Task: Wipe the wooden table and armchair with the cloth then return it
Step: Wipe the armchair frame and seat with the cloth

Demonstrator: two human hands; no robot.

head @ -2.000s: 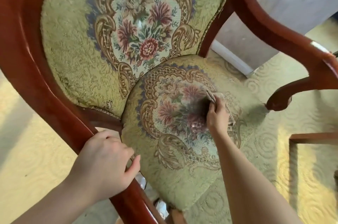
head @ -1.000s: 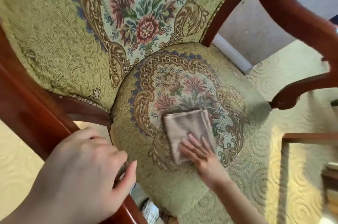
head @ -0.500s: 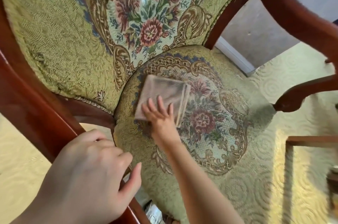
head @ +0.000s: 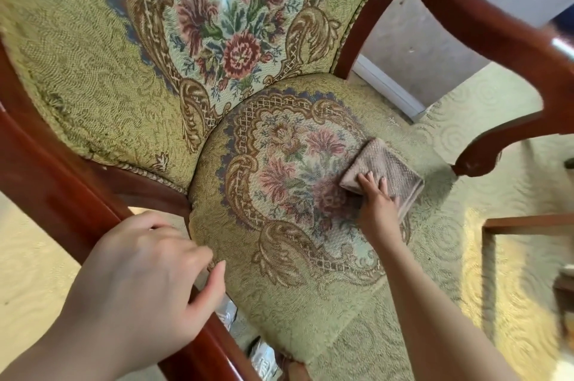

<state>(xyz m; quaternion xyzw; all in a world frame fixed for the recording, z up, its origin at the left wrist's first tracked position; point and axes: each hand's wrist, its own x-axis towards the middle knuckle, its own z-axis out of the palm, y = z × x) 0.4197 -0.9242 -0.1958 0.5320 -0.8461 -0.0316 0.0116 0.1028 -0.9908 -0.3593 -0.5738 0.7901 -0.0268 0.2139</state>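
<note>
The armchair has a red-brown wooden frame (head: 37,169) and green floral upholstery; its seat cushion (head: 279,256) fills the middle of the view. A folded brown-beige cloth (head: 391,169) lies flat on the right side of the seat. My right hand (head: 377,200) presses on the cloth's near edge, fingers spread flat over it. My left hand (head: 143,284) grips the left armrest of the frame, fingers curled round the wood.
The right armrest (head: 484,38) arches across the upper right. A wooden table's edge (head: 528,222) shows at the right, over pale patterned carpet (head: 512,303). A grey wall with white skirting (head: 388,85) lies behind the chair. Shiny wrappers (head: 261,359) lie under the seat.
My right hand has swept the cloth from the seat's back left across to its right side. The left hand stays on the armrest.
</note>
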